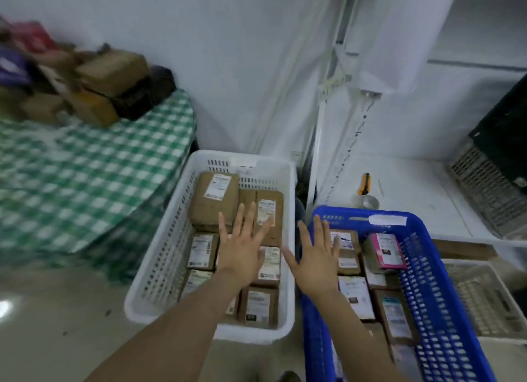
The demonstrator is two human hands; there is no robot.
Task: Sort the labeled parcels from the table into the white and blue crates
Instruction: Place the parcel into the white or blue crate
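A white crate (159, 270) stands on the floor, holding several brown labeled parcels; the largest (214, 200) lies at its far end. To its right a blue crate (445, 290) holds more parcels, one with a pink label (386, 250). My left hand (242, 246) hovers flat, fingers spread, above the white crate and holds nothing. My right hand (316, 256) is spread the same way over the gap and the blue crate's left rim, also without a parcel. A blurred pile of parcels (85, 88) sits on the table with the green checked cloth (85, 176) at the left.
A white counter (413, 188) behind the blue crate carries a yellow utility knife (365, 183) and a roll of tape (370, 202). A black appliance (502, 159) stands at the far right. A further pale crate (484, 302) sits right of the blue one.
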